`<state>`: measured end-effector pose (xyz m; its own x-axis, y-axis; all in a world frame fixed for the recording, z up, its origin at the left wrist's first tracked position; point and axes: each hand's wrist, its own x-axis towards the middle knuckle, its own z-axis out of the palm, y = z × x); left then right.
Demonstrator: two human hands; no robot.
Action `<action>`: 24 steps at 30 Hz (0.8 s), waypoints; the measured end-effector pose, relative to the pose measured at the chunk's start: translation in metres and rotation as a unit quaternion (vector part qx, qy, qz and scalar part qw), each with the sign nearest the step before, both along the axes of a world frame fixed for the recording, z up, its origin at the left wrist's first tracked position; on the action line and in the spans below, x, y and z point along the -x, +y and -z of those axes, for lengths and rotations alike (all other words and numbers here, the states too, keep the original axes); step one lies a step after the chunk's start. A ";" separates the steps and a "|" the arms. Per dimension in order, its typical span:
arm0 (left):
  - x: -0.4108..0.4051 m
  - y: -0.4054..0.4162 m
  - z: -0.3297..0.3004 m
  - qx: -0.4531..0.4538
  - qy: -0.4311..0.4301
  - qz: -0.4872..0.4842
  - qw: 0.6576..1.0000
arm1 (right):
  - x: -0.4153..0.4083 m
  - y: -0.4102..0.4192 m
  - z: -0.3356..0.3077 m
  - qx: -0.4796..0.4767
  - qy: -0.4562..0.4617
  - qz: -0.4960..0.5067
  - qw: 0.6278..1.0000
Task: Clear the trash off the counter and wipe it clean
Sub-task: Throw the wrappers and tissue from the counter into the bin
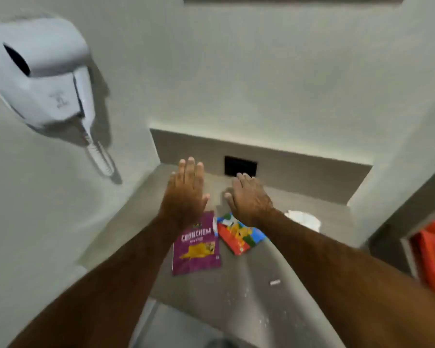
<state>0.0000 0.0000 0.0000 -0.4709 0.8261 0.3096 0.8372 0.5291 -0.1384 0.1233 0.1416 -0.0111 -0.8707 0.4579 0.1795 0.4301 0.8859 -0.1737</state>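
A purple snack packet (196,247) lies flat on the grey counter (136,212). Beside it on the right lies a red, blue and green wrapper (239,237). A crumpled white tissue (304,219) sits further right, and a small white scrap (274,282) with several crumbs lies near the front edge. My left hand (186,192) hovers above the purple packet's far end, fingers spread, holding nothing. My right hand (249,197) is stretched out above the colourful wrapper, fingers apart and empty.
A white wall-mounted hair dryer (43,76) with a coiled cord hangs on the left wall. A black socket plate (240,166) sits in the backsplash. Walls close the counter on left, back and right. Something orange (432,257) shows at the right edge.
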 end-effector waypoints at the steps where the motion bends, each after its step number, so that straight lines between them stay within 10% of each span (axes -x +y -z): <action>1: -0.002 -0.006 0.027 0.049 -0.031 -0.017 0.998 | 0.001 -0.002 0.025 0.014 -0.076 0.018 0.997; 5: -0.009 -0.033 0.121 0.209 -0.247 -0.058 0.944 | -0.006 0.004 0.094 0.129 -0.225 0.116 0.959; 9: -0.018 -0.035 0.150 0.213 -0.258 -0.088 0.938 | -0.002 0.017 0.113 0.096 -0.283 0.067 0.952; 16: -0.025 -0.046 0.139 0.146 -0.254 -0.056 0.954 | -0.001 -0.014 0.111 0.065 -0.104 0.036 0.992; 24: -0.118 -0.166 0.080 -0.139 -0.287 -0.080 0.944 | -0.102 -0.134 0.071 0.170 0.169 -0.026 0.970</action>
<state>0.1183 -0.1664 -0.0797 -0.7387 0.6546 0.1608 0.6388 0.6035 0.4773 0.2256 0.0077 -0.0822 -0.8115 0.4984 0.3049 0.2545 0.7713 -0.5833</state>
